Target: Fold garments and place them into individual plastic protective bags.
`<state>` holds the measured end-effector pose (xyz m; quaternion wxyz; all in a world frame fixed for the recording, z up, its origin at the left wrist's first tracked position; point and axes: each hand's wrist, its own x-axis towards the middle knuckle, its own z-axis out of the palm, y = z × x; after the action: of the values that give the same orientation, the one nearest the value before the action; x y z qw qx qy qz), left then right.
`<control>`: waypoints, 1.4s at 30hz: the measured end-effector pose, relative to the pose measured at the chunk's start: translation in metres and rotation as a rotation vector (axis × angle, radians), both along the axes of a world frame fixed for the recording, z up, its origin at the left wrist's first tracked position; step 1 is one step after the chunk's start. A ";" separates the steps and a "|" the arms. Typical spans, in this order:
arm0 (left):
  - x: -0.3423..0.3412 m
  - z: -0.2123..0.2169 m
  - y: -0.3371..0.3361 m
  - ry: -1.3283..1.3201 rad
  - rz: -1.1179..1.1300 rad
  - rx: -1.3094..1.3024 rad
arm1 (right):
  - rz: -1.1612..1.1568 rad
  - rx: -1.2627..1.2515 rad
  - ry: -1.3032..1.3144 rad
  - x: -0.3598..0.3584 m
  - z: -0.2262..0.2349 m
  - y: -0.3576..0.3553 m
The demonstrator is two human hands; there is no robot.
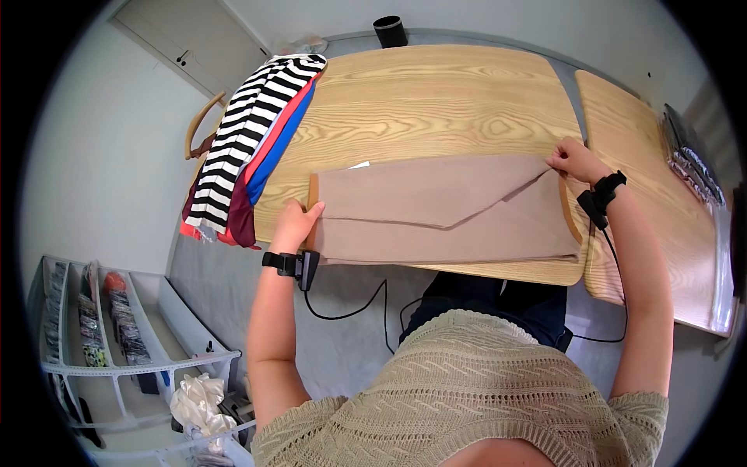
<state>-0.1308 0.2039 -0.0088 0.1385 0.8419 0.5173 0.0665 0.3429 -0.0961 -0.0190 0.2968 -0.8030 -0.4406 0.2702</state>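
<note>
A taupe folded garment (pixel 405 191) lies lengthwise near the front edge of the table, with an orange-tan band at each end. One layer folds down over the rest, and its loose edge slants up toward the far right corner. My left hand (pixel 292 226) grips the left end, thumb on top and fingers partly hidden. At the far right corner, my right hand (pixel 577 159) is closed in a pinch on the cloth. A small white piece (pixel 359 165) peeks out behind the garment's far edge.
Striped, red, blue and maroon clothes (pixel 253 132) hang over the left side of the wooden table (pixel 436 93). A second table (pixel 630 187) on the right bears folded dark items (pixel 689 156). A divided white rack (pixel 148 362) stands lower left. Cables trail from both wrist devices.
</note>
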 end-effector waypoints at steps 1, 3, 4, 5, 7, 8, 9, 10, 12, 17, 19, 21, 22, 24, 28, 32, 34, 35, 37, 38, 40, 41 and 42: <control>-0.001 -0.005 -0.001 -0.092 0.032 0.006 | -0.004 0.005 -0.036 0.000 0.001 0.000; 0.000 -0.010 -0.001 -0.098 0.043 -0.178 | -0.024 -0.064 -0.060 0.007 0.012 -0.004; 0.002 -0.011 -0.004 -0.099 0.050 -0.362 | -0.049 -0.134 -0.079 0.011 0.016 -0.006; 0.004 -0.014 -0.007 -0.102 0.047 -0.368 | -0.052 -0.140 -0.083 0.013 0.016 -0.009; 0.014 -0.015 -0.015 -0.135 -0.067 -0.382 | -0.165 -0.115 -0.558 0.010 0.020 -0.015; 0.015 -0.014 -0.021 -0.148 -0.094 -0.344 | -0.171 -0.060 -0.638 0.004 0.018 -0.020; 0.017 -0.011 -0.026 -0.149 -0.110 -0.355 | -0.149 0.105 -0.612 -0.013 0.018 -0.016; 0.017 -0.009 -0.031 -0.160 -0.054 -0.287 | -0.128 0.263 -0.586 -0.036 0.020 -0.012; 0.012 -0.007 -0.039 -0.153 0.018 -0.218 | -0.052 0.264 -0.242 -0.107 0.042 0.002; 0.023 -0.006 -0.047 -0.093 -0.051 -0.071 | 0.069 -0.194 -0.597 -0.177 0.015 0.021; 0.019 -0.006 -0.045 -0.092 -0.041 -0.100 | 0.093 -0.277 -0.528 -0.175 0.012 0.022; 0.010 -0.020 -0.036 -0.224 -0.047 -0.137 | 0.131 -0.329 -0.515 -0.172 0.014 0.023; 0.004 -0.026 -0.035 -0.219 -0.042 -0.136 | 0.137 -0.326 -0.510 -0.174 0.015 0.024; -0.005 -0.030 -0.039 -0.652 0.049 -0.476 | 0.159 -0.316 -0.536 -0.174 0.016 0.022; -0.017 -0.030 -0.065 -0.809 0.217 -0.729 | 0.024 -0.226 -0.625 -0.182 0.018 0.009; -0.022 -0.018 -0.088 -0.956 0.213 -0.864 | 0.063 0.019 -0.663 -0.213 0.030 0.003; -0.016 -0.013 -0.089 -0.981 0.198 -0.885 | 0.086 0.088 -0.678 -0.236 0.023 0.005; -0.014 -0.010 -0.089 -1.010 0.189 -0.908 | 0.115 0.156 -0.694 -0.247 0.018 0.008; -0.009 -0.010 -0.086 -0.985 0.179 -0.904 | 0.128 0.186 -0.726 -0.265 0.009 0.015; -0.008 -0.009 -0.085 -0.963 0.174 -0.900 | 0.138 0.195 -0.722 -0.272 0.006 0.018; -0.002 0.002 -0.092 -1.026 0.179 -0.892 | 0.138 0.204 -0.718 -0.279 -0.002 0.020; 0.002 0.010 -0.098 -1.095 0.189 -0.886 | 0.163 0.194 -0.732 -0.282 -0.006 0.019; 0.005 0.017 -0.103 -1.090 0.182 -0.884 | 0.188 0.185 -0.745 -0.283 -0.010 0.019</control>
<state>-0.1255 0.1009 0.0085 0.7006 0.5069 0.4211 0.2736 0.0599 -0.0769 -0.0293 0.1615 -0.7722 -0.6120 -0.0547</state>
